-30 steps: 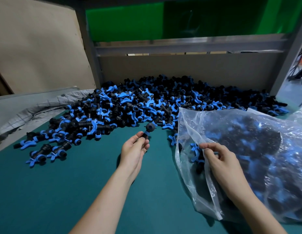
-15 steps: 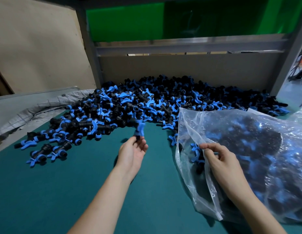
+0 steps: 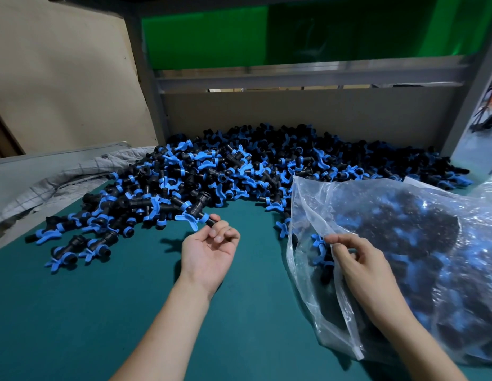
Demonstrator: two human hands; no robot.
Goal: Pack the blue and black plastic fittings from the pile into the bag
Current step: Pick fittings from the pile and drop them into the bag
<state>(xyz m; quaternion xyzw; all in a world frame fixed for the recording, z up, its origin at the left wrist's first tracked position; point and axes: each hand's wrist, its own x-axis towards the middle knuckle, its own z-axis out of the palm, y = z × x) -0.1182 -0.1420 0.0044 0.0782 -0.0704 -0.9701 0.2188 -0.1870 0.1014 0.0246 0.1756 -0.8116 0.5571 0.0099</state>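
Fittings pile [image 3: 239, 171] borders grey cloth [image 3: 74, 174]; left fingers [image 3: 216, 226] pinch one fitting [image 3: 197, 213], right fingers [image 3: 346, 240] pinch bag [image 3: 377, 204] rim.

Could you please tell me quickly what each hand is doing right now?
Left hand: pinches one blue and black fitting by its black end.
Right hand: pinches the edge of the clear bag.
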